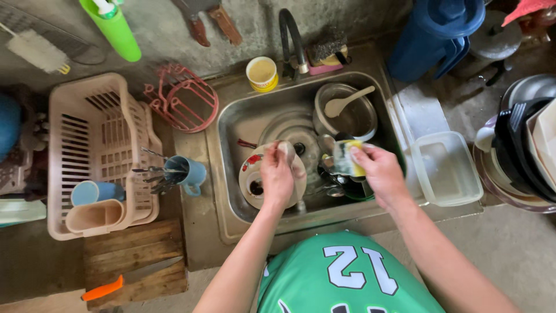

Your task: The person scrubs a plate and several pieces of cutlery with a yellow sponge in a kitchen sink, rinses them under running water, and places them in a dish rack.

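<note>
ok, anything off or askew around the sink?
Only the orange-handled knife: it lies loose on the wooden board, handle past the board's front edge. The blue cup of cutlery lies tipped on its side by the rack.

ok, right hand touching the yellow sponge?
Touching. The head view shows the right hand with fingers wrapped round the yellow sponge over the sink, no gap between them.

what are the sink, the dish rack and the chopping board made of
Sink: looks like stainless steel, dull grey with soft reflections. Dish rack: moulded plastic, matt pinkish beige with slotted walls. Chopping board: wood, brown planks with visible grain and seams. An orange-handled knife lies on it.
</note>
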